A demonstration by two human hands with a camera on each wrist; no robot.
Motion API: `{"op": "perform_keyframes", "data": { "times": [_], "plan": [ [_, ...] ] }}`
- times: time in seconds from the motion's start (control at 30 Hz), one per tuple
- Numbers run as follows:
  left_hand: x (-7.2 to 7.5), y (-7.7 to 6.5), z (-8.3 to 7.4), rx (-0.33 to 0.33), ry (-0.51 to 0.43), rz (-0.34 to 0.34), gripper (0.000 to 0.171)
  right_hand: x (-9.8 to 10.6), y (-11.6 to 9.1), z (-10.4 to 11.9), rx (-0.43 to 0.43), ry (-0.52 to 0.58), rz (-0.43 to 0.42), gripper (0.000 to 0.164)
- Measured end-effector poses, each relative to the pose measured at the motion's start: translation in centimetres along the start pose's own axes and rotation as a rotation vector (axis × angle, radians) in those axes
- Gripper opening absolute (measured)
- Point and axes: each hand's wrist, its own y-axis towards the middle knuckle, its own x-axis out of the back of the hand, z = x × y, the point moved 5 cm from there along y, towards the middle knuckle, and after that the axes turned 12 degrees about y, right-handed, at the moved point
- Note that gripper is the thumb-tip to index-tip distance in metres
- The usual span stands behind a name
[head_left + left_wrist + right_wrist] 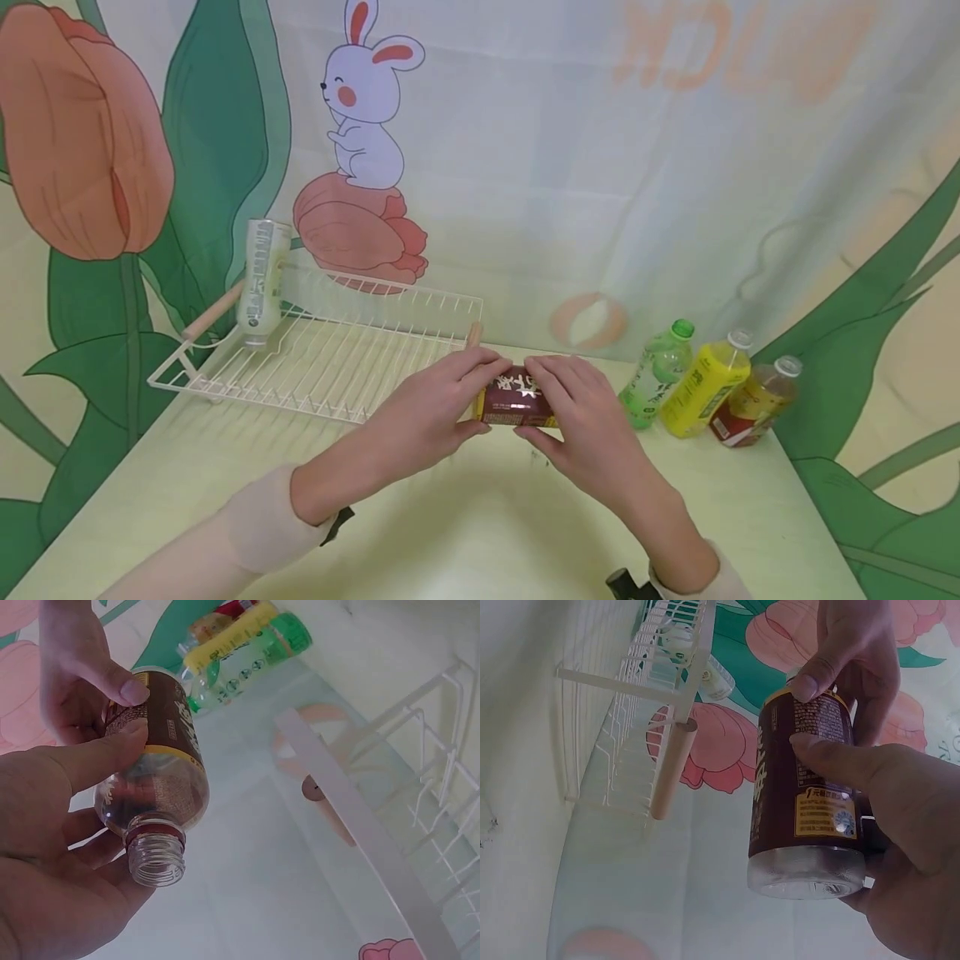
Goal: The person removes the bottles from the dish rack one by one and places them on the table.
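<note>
Both hands hold a clear plastic bottle (517,400) with a dark brown label, lying on its side above the table. Its open, threaded neck (156,859) carries no cap and points toward the left side. My left hand (427,404) grips the neck half, thumb and fingers around it. On the base half, my right hand (592,425) holds the label between thumb and fingers. The clear base (807,871) shows below the label in the right wrist view. Left of the hands stands a white wire rack (315,408) with wooden handles.
A pale bottle (262,275) leans neck down in the rack's left end. At the right stand a green bottle (660,375), a yellow bottle (705,387) and a red-labelled bottle (757,404), all capped. A printed curtain (525,208) hangs behind the table (480,533).
</note>
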Motion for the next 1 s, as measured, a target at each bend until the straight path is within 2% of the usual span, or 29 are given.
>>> {"op": "perform_keyframes", "data": {
  "times": [0.13, 0.43, 0.83, 1.0],
  "plan": [
    [-0.3, -0.1, -0.1, 0.003, -0.005, 0.006, 0.075, -0.3, 0.1, 0.1, -0.001, -0.006, 0.013, 0.075],
    [-0.6, -0.2, -0.2, -0.006, 0.0, -0.012, 0.075, -0.5, 0.1, 0.1, -0.011, -0.037, 0.067, 0.075],
    [-0.8, -0.1, -1.0, -0.031, 0.051, -0.058, 0.074, -0.5, -0.1, 0.4, 0.004, -0.1, 0.039, 0.074],
    [-1.3, 0.1, -1.0, -0.009, 0.076, -0.009, 0.072, -0.9, -0.3, 0.2, -0.012, -0.115, 0.058, 0.074]
  ]
}}
